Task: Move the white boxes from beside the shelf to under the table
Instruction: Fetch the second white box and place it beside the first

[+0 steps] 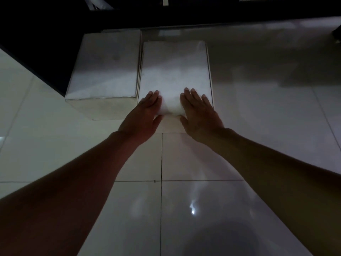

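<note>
Dim light, head view looking down. Both hands flat on the near end of the right box [175, 71], palms down, fingers straight and laid on its top face; neither hand curls round anything. Left hand [145, 113] covers the box's near-left corner, fingertips pointing away from the person, thumb spread along the near edge. Right hand [199, 111] sits toward the box's near-right corner, fingers slightly fanned, outermost finger reaching close to the right edge. A bare strip of the box's top shows between the two hands. Bare forearms run back from the box to the lower corners of the view. The right box stands on the floor [267, 117], long side pointing away from the person, its far end near a dark edge [184, 15] that crosses the top of the view; whether that edge belongs to the table cannot be told. The left box [107, 65] stands just beside the right box, long sides parallel with a thin dark seam between them; whether the sides touch cannot be told. Its near face shows, paler below the top. A dark mass [36, 43] lies left of the left box, details lost in shadow. Floor is glossy pale tile with dark grout lines, a bright glint nearer the person than the right box.
</note>
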`<state>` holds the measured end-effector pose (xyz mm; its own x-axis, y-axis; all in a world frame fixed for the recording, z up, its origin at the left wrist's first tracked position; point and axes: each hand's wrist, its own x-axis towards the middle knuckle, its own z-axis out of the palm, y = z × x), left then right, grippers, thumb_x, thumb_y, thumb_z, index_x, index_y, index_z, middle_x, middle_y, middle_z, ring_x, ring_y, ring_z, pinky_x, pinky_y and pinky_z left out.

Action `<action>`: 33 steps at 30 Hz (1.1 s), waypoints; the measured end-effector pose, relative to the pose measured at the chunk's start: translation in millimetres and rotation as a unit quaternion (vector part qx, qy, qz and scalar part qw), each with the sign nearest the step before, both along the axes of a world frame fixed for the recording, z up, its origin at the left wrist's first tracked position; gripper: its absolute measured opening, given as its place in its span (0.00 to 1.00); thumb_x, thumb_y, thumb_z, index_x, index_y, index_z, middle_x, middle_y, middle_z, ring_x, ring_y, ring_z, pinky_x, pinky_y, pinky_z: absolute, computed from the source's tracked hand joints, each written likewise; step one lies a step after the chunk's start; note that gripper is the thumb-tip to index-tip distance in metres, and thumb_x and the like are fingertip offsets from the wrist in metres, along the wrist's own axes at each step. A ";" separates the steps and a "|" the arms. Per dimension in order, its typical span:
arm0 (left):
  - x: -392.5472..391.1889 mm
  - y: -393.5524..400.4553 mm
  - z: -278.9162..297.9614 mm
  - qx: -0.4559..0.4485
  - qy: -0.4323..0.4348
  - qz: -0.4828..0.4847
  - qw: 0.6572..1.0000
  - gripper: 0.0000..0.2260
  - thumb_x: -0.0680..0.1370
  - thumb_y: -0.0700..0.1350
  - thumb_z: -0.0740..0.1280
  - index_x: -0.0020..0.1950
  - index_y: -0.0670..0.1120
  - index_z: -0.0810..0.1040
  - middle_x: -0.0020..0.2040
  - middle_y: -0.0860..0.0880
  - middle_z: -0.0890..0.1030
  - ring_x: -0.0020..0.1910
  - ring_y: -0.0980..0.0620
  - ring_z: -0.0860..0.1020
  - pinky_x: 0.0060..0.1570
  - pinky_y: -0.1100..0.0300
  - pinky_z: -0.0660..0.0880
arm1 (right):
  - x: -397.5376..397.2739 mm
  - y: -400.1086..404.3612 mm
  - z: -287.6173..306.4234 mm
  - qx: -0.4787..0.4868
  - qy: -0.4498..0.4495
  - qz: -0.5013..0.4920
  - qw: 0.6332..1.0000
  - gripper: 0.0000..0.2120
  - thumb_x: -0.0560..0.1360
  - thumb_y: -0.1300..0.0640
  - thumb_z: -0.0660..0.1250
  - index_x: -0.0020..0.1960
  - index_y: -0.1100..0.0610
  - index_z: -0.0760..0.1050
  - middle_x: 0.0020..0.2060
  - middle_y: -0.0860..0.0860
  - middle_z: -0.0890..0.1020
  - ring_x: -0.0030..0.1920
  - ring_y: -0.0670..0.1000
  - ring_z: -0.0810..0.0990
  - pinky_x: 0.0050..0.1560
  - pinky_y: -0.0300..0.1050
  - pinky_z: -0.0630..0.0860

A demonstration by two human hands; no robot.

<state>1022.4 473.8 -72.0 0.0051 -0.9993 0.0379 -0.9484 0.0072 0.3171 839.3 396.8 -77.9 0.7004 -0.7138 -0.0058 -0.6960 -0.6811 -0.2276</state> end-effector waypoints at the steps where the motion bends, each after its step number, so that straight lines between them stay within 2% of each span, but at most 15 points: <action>1: 1.3 -4.2 -0.7 -0.002 0.000 0.002 1.000 0.26 0.81 0.42 0.64 0.76 0.37 0.62 0.78 0.41 0.60 0.78 0.43 0.57 0.75 0.52 0.58 | 3.6 -1.3 -1.1 -0.004 0.001 -0.009 1.000 0.30 0.82 0.54 0.60 0.79 0.62 0.53 0.79 0.59 0.54 0.79 0.59 0.49 0.77 0.55 0.48; 8: 6.6 -23.7 -5.9 -0.014 -0.021 0.007 1.000 0.26 0.82 0.42 0.62 0.77 0.36 0.60 0.78 0.39 0.59 0.78 0.42 0.56 0.76 0.48 0.56 | 23.0 -11.9 -12.6 -0.034 0.005 -0.048 0.998 0.31 0.82 0.60 0.56 0.80 0.62 0.46 0.80 0.59 0.49 0.79 0.58 0.45 0.77 0.55 0.44; 23: 16.2 -42.1 -10.6 -0.029 -0.013 -0.009 0.999 0.25 0.82 0.42 0.62 0.76 0.35 0.60 0.77 0.38 0.60 0.78 0.41 0.57 0.76 0.46 0.56 | 28.2 -32.2 -13.4 -0.031 0.015 -0.046 0.998 0.29 0.83 0.58 0.52 0.80 0.62 0.43 0.80 0.59 0.45 0.79 0.57 0.41 0.78 0.55 0.43; 28: 20.2 -44.8 -8.0 -0.029 -0.017 0.003 0.999 0.26 0.82 0.43 0.61 0.78 0.37 0.58 0.78 0.39 0.58 0.78 0.43 0.55 0.77 0.49 0.53 | 34.2 -33.7 -12.6 -0.026 0.021 -0.053 0.998 0.30 0.83 0.57 0.51 0.80 0.61 0.41 0.80 0.58 0.43 0.79 0.56 0.40 0.78 0.55 0.41; 33: 15.6 -35.6 -1.5 -0.018 -0.037 0.022 0.999 0.27 0.82 0.46 0.61 0.78 0.39 0.58 0.79 0.42 0.58 0.79 0.45 0.53 0.77 0.50 0.54 | 32.4 -18.9 -11.6 -0.022 -0.008 -0.078 0.997 0.29 0.84 0.54 0.51 0.80 0.59 0.44 0.80 0.57 0.47 0.79 0.55 0.43 0.78 0.57 0.43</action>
